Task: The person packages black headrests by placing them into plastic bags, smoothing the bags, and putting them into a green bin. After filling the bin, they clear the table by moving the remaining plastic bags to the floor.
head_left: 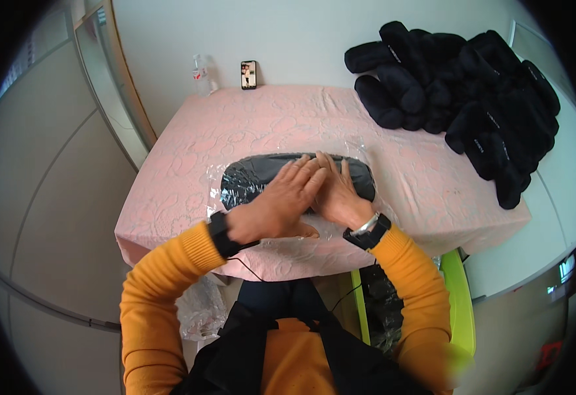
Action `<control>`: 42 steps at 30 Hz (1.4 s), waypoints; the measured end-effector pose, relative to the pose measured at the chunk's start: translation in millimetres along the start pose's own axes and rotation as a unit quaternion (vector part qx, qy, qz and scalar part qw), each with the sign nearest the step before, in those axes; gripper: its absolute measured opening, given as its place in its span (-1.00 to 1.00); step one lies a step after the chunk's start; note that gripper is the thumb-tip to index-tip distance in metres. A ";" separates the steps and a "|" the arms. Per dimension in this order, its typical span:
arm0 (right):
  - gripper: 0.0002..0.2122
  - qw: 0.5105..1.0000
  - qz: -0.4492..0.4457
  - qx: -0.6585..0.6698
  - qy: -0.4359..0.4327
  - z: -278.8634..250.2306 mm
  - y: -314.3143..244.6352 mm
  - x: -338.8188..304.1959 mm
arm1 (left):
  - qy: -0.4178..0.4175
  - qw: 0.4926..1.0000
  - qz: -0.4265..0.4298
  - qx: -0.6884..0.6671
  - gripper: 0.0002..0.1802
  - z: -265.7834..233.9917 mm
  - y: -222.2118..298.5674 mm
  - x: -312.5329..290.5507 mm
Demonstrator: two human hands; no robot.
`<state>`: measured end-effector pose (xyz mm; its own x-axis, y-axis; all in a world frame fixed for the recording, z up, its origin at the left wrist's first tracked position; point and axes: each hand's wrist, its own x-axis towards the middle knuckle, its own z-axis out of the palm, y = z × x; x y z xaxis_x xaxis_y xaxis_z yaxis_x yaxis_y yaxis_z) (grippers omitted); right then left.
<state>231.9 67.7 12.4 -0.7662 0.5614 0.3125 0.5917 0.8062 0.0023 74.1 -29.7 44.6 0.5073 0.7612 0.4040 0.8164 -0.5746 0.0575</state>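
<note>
Standing near the counter's [163, 178] back-left corner was a clear bottle [200, 76]; a phone [248, 75] stood upright at the back edge. Mid-counter, nearer the front edge, lay a dark bundle [251, 172] in clear film [217, 176]. The left hand [276, 201] rested on it, fingers extended, gripping nothing; the right hand [342, 199] met it, likewise flattened. Broad, even palm pressure, worked outward from the middle, probably suited that thin film best. Black padded rolls [455, 89] were heaped at the back-right corner.
</note>
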 end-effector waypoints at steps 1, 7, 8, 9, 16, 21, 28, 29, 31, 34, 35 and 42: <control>-0.28 0.999 -0.020 0.025 0.010 -1.0 1.1 -4.0 | -0.023 0.999 -0.020 0.030 0.22 8.3 -7.5 5.6; -0.22 0.999 -0.032 -0.004 -0.019 -3.3 42.1 -29.3 | -0.134 0.980 -0.127 0.067 0.50 13.4 -52.1 7.4; -0.19 0.999 -0.029 -0.012 -0.027 -5.3 51.2 -31.0 | -0.136 0.981 -0.124 0.065 0.50 12.7 -61.6 4.3; -0.15 0.999 -0.027 -0.017 -0.038 -5.6 57.4 -32.6 | -0.140 0.981 -0.123 0.054 0.50 11.0 -69.7 -1.1; 0.07 0.995 -0.026 0.058 -0.070 -9.2 80.5 -34.1 | -0.182 0.970 -0.136 -0.085 0.55 -0.6 -119.3 -21.2; 0.10 0.995 -0.042 0.080 -0.042 6.1 79.3 -33.3 | -0.171 0.932 -0.209 -0.241 0.51 9.6 -133.1 -38.4; 0.05 0.993 -0.051 0.096 -0.047 1.2 86.9 -42.6 | -0.140 0.933 -0.184 -0.276 0.49 10.5 -131.9 -52.8; 0.03 0.992 -0.047 0.103 -0.054 -1.3 88.0 -43.6 | -0.138 0.931 -0.192 -0.280 0.47 8.6 -129.9 -51.4; 0.00 0.994 -0.012 0.094 -0.058 -16.3 83.9 -41.8 | -0.135 0.926 -0.206 -0.285 0.44 5.4 -125.6 -47.8; -0.06 0.997 0.022 0.066 -0.033 -38.1 67.1 -31.1 | -0.120 0.940 -0.192 -0.256 0.39 3.8 -125.2 -51.3; -0.07 0.999 -0.005 0.052 -0.001 -38.0 56.2 -23.6 | -0.114 0.945 -0.183 -0.244 0.37 5.2 -126.0 -51.6; -0.03 0.996 -0.025 0.079 0.016 9.7 55.3 -8.6 | -0.101 0.895 -0.195 -0.389 0.45 14.1 -123.9 -47.5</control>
<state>268.8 109.3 0.6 -0.7841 0.5157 0.3454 0.5045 0.8537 -0.1293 -47.3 9.6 5.4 0.3289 0.9433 0.0449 0.5437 -0.2280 0.8077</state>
